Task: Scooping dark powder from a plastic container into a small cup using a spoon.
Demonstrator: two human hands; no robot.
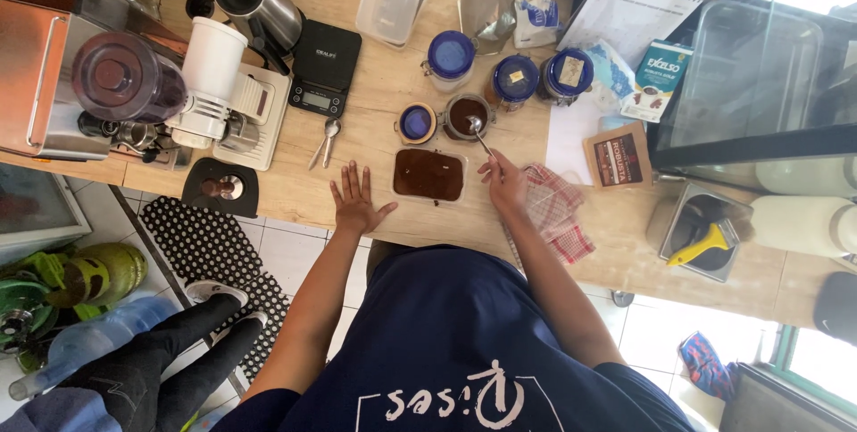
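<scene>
My right hand [505, 180] grips a metal spoon [478, 131] whose bowl rests in an open glass jar [465, 116] of dark brown powder. Just in front of me a clear rectangular tub [429, 174] holds more of the brown powder. My left hand [356, 201] lies flat on the wooden counter [295, 191], fingers spread, left of the tub and holding nothing. The jar's blue lid [416, 123] sits beside the jar.
Three blue-lidded jars [449, 55] stand behind the open one. A black scale [323, 66], a white grinder [211, 75], a kettle [259, 2] and an espresso machine [45, 75] fill the left. A red checked cloth [555, 214] lies right. Another person's legs [170, 343] stand lower left.
</scene>
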